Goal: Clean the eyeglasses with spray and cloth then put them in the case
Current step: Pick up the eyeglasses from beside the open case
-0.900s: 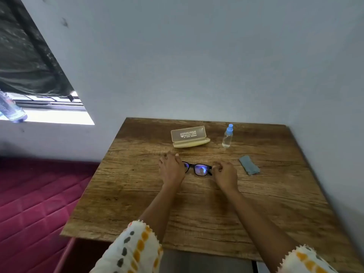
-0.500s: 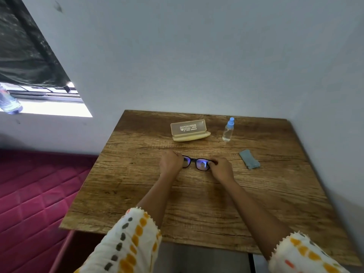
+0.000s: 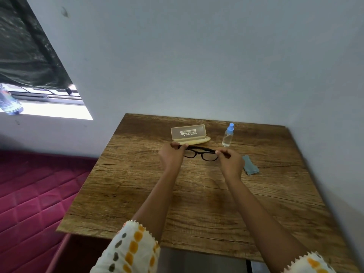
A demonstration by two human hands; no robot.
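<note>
Black-framed eyeglasses (image 3: 201, 153) hang just above the wooden table (image 3: 197, 203), held at both ends. My left hand (image 3: 171, 155) pinches the left temple and my right hand (image 3: 230, 161) pinches the right temple. Behind them a pale yellow case (image 3: 190, 134) lies open with its lid tipped back. A small clear spray bottle (image 3: 227, 135) with a blue cap stands to the case's right. A folded grey-blue cloth (image 3: 250, 168) lies on the table beside my right hand, partly hidden by it.
The table stands in a corner, with grey walls (image 3: 197, 66) behind it and to its right. A red quilted mattress (image 3: 29, 194) lies to the left. A window sill (image 3: 49, 110) at far left holds a plastic bottle (image 3: 8, 103).
Both hands have lifted the eyeglasses off the table; the frame now hangs between my fingertips with the lenses facing away.
</note>
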